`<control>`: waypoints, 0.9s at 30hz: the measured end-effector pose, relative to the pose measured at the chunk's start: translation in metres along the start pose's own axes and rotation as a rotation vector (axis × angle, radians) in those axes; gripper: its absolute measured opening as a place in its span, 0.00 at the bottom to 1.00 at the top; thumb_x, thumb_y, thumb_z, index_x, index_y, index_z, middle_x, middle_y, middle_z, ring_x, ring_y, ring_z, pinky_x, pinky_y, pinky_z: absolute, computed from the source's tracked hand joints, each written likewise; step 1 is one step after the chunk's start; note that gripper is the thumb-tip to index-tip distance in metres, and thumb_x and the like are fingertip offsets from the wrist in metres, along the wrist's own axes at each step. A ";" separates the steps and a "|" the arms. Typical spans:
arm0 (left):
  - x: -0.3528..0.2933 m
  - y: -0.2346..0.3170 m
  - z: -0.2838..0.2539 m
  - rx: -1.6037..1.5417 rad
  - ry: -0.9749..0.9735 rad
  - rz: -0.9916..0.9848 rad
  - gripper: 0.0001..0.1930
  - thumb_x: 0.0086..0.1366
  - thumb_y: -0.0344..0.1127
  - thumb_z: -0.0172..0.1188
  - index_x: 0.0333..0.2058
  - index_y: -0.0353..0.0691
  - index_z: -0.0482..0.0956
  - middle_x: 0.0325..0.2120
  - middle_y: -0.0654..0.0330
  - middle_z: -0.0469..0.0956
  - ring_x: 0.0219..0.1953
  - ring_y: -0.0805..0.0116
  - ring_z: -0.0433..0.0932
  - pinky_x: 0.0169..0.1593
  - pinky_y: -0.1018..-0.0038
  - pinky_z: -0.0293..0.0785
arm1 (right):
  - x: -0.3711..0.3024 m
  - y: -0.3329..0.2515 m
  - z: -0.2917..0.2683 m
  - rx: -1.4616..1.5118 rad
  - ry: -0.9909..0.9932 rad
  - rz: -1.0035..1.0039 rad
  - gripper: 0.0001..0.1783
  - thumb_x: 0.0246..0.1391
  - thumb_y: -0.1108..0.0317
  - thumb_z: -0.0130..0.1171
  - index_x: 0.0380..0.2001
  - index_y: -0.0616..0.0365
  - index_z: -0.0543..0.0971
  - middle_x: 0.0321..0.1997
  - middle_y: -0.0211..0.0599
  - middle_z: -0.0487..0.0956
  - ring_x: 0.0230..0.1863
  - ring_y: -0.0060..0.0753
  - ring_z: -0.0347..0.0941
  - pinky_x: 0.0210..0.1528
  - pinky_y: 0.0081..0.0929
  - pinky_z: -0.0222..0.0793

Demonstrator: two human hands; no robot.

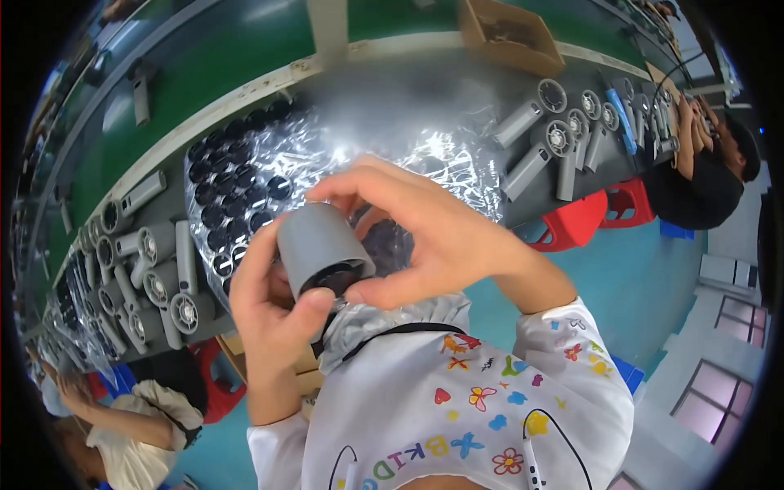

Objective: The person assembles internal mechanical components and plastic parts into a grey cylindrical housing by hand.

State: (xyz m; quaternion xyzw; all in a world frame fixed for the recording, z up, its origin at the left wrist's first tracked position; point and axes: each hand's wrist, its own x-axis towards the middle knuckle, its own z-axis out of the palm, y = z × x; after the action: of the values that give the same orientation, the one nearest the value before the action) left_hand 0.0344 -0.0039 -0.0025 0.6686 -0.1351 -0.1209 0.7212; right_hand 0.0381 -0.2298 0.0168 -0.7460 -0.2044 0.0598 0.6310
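A short grey cylindrical housing (318, 245) with a dark hollow end is held in front of my chest, that end tilted down toward me. Around its left side wrap the fingers of my left hand (273, 302), the thumb by the lower rim. My right hand (433, 229) grips it from the other side, fingertips on the upper edge and thumb at the lower rim. Beyond my hands, rows of round black caps (233, 175) lie on clear plastic film (482, 163) on the bench. My fingers hide part of the housing and some of the film.
Several grey handheld fans (155, 286) lie at the left of the bench, and more grey fans (563, 139) at the right. A cardboard box (510, 37) stands at the back. Red stools (572, 220) are beside the bench. Co-workers (706, 171) sit to the right and lower left.
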 end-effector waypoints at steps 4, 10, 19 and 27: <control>0.037 0.018 -0.027 -0.120 0.002 -0.146 0.40 0.66 0.49 0.65 0.66 0.26 0.63 0.48 0.47 0.80 0.36 0.65 0.84 0.37 0.73 0.83 | 0.006 -0.001 -0.066 -0.426 0.259 -0.144 0.25 0.50 0.67 0.73 0.52 0.61 0.81 0.44 0.37 0.80 0.43 0.31 0.79 0.44 0.28 0.76; 0.164 0.026 -0.064 0.322 0.046 -0.234 0.20 0.59 0.38 0.70 0.44 0.33 0.76 0.29 0.59 0.77 0.23 0.74 0.74 0.29 0.77 0.72 | -0.019 0.061 -0.205 -0.950 0.562 0.142 0.10 0.53 0.66 0.61 0.33 0.61 0.83 0.25 0.38 0.82 0.28 0.32 0.79 0.34 0.27 0.75; 0.350 -0.051 -0.107 0.478 0.111 -0.229 0.17 0.58 0.36 0.70 0.42 0.33 0.78 0.26 0.61 0.77 0.27 0.74 0.78 0.32 0.76 0.76 | 0.005 0.105 -0.218 -1.479 0.260 0.512 0.11 0.51 0.69 0.59 0.37 0.51 0.87 0.35 0.47 0.85 0.40 0.53 0.82 0.45 0.46 0.79; 0.415 -0.060 -0.111 1.162 0.363 -0.110 0.40 0.50 0.56 0.73 0.48 0.22 0.75 0.42 0.38 0.83 0.47 0.45 0.83 0.54 0.61 0.76 | -0.001 0.091 -0.216 -1.267 0.333 0.423 0.06 0.48 0.72 0.60 0.31 0.61 0.79 0.36 0.46 0.80 0.38 0.50 0.80 0.39 0.42 0.76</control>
State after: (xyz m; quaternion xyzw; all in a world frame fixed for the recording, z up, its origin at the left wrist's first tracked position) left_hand 0.4624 -0.0522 -0.0563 0.9686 -0.0193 0.0516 0.2426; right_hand 0.1328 -0.4395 -0.0293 -0.9941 0.0498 -0.0646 0.0710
